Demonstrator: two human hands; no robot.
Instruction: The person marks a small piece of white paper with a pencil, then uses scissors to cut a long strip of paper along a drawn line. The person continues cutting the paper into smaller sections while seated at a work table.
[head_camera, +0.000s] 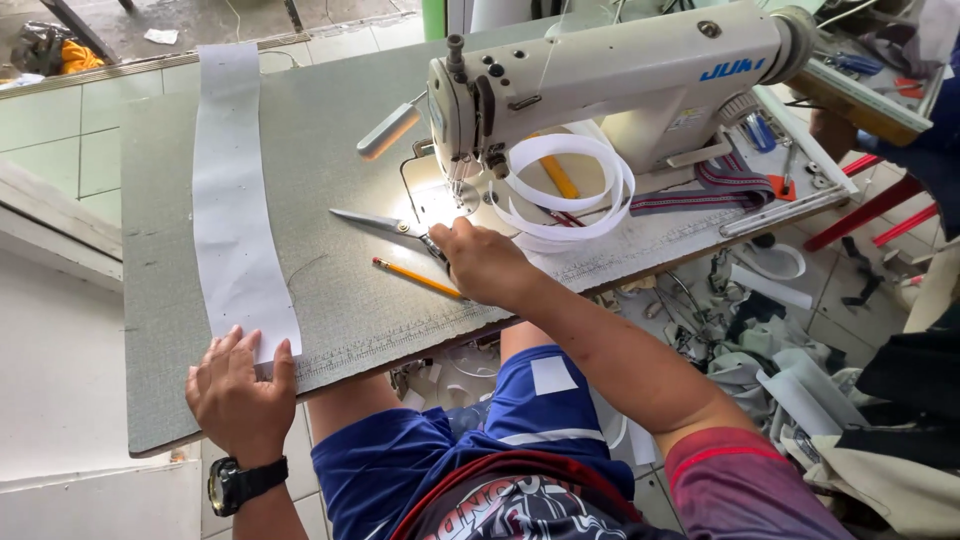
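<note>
The grey-green counter (340, 290), a flat slab with a fine woven-looking texture and a printed ruler strip along its near edge, carries everything here. At its far right stands the cream-white metal sewing machine (610, 75), smooth and glossy, with a round handwheel at its right end and a lit patch under the needle. Down the left part of the counter lies a long, pale grey strip of thin fabric (232, 190), slightly curved and matte, running from the far edge to the near edge. Under the machine's arm sits a loose coil of white flat tape (590, 190), looped several times, and just beyond it to the right lies a striped band of webbing (715, 185). On the floor at the right is a heap of pale cloth scraps (790, 370).

The left hand (240, 385) lies flat, fingers spread wide, pressing the near end of the grey strip at the counter's edge; a black wristwatch (240, 482) circles its wrist. The right hand (483, 262) is closed around the handles of steel scissors (385, 222), whose blades point left and rest flat on the counter. A yellow wooden pencil (415, 277) lies just beside that hand, slanted.
</note>
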